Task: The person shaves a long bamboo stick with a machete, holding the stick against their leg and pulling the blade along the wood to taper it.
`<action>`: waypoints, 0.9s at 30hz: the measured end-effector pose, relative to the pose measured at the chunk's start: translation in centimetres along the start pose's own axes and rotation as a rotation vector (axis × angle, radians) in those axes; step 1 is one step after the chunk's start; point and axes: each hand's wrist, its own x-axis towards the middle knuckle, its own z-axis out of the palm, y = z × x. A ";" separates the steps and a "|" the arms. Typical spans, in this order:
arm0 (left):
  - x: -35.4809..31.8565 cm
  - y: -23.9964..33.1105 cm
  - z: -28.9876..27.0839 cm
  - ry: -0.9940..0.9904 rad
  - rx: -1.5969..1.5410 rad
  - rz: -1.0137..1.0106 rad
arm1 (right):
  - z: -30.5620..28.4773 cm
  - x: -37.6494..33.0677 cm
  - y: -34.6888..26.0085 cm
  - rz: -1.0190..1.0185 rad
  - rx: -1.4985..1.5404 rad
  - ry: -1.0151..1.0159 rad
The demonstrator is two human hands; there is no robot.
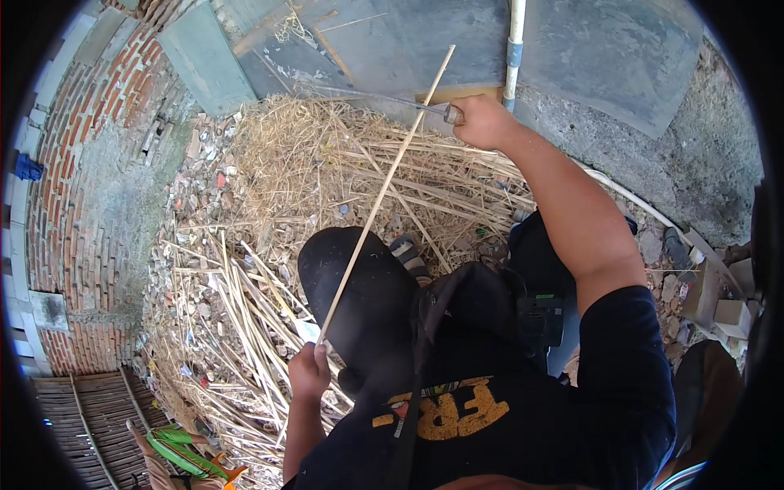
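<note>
A long, thin bamboo strip [382, 192] slants up and away across my lap. My left hand [309, 371] is closed around its near end. At the far side my right hand [486, 122] grips the short handle of a long-bladed knife [392, 99]. The thin blade points left and crosses the strip near its far end; whether it cuts into the strip I cannot tell. My right arm is stretched well forward, while the left one stays low beside my knee.
Many split bamboo strips [245, 314] lie on the rubble ground at left. Beyond my knees is a heap of shavings [282, 155]. Grey panels [392, 41] and a white pipe [515, 49] stand ahead, a brick wall [90, 196] left. Another person's green sleeve [181, 451] shows lower left.
</note>
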 end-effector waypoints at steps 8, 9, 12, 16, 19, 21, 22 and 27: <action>-0.4 -0.4 1.5 0.048 0.031 0.024 | -0.8 -2.3 -6.3 -0.218 -0.217 -0.299; 0.2 0.0 1.9 0.055 0.010 0.020 | 0.1 -1.6 -3.9 -0.178 -0.152 -0.302; 0.7 0.3 1.6 0.064 0.002 0.005 | 1.0 -1.1 -3.2 -0.109 -0.142 -0.278; 0.0 -0.4 0.8 0.044 0.009 0.001 | -0.1 -2.1 -6.5 -0.126 -0.147 -0.186; -0.4 -0.1 1.1 0.049 -0.024 0.007 | -0.5 -3.3 -8.9 -0.206 -0.165 -0.300; 0.3 0.3 1.4 0.044 -0.033 0.001 | 0.0 -2.9 -7.1 -0.178 -0.144 -0.284; 0.6 0.5 1.5 0.038 -0.036 -0.006 | 0.2 -2.5 -5.9 -0.151 -0.118 -0.268; 0.6 0.3 0.4 0.032 -0.029 0.028 | 0.3 -1.7 -3.6 -0.156 -0.113 -0.071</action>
